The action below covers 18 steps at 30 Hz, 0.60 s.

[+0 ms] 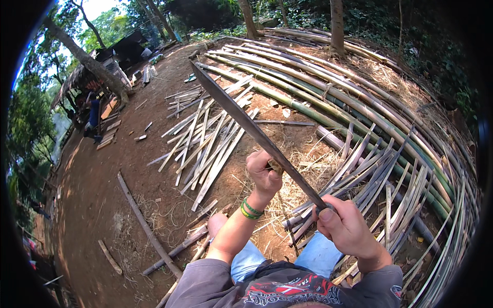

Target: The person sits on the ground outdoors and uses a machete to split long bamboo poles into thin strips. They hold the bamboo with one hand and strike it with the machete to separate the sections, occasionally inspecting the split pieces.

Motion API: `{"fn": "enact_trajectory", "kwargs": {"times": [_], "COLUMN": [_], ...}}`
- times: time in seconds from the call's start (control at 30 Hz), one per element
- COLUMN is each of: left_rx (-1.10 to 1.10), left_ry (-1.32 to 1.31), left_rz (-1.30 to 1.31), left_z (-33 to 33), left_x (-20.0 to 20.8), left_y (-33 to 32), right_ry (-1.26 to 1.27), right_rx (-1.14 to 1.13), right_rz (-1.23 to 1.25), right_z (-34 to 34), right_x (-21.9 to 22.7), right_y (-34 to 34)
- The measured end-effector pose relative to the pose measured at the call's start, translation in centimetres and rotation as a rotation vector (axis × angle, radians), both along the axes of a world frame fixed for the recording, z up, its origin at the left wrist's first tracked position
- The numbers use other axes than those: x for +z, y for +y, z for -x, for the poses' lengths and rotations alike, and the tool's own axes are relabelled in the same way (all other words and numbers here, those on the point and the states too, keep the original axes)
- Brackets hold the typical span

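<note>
My right hand (346, 226) is closed round the handle of a machete. Its long dark blade (251, 126) slants up and away to the left, broadening toward the tip. Close beside the blade, my left hand (264, 174) forms a fist round a tan piece (276, 166), likely wood or bamboo; only its end shows. I cannot tell whether that piece touches the blade. Beyond my left hand, pale split bamboo strips (213, 149) lie in a loose heap on the ground.
Long bamboo poles (308, 77) lie stacked from the back to the right. Darker split strips (377, 169) crowd my right side. A narrow pole (146, 226) lies at left on bare soil. A person (94, 115) is near a thatched shelter. Tree trunks (336, 28) stand behind.
</note>
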<state>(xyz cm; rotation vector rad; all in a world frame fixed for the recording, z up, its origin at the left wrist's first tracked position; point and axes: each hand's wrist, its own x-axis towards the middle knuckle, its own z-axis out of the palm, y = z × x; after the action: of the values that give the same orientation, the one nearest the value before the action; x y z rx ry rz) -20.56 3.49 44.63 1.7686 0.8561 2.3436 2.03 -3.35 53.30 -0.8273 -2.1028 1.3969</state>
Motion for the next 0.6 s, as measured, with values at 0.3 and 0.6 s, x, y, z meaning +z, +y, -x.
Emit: {"fn": "enact_trajectory", "kwargs": {"times": [0.3, 0.6], "left_rx": [0.043, 0.022], "left_ry": [0.066, 0.083], "left_rz": [-0.054, -0.076], "left_z": [-0.9, -1.8], "left_x": [-0.5, -0.9], "left_y": [0.2, 1.1], "right_ry": [-0.066, -0.091], "right_rx": [-0.015, -0.042], "right_rz": [-0.035, -0.146], "right_z": [-1.6, -2.4], "right_x": [2.1, 1.9], "right_y": [-0.3, -0.2]}}
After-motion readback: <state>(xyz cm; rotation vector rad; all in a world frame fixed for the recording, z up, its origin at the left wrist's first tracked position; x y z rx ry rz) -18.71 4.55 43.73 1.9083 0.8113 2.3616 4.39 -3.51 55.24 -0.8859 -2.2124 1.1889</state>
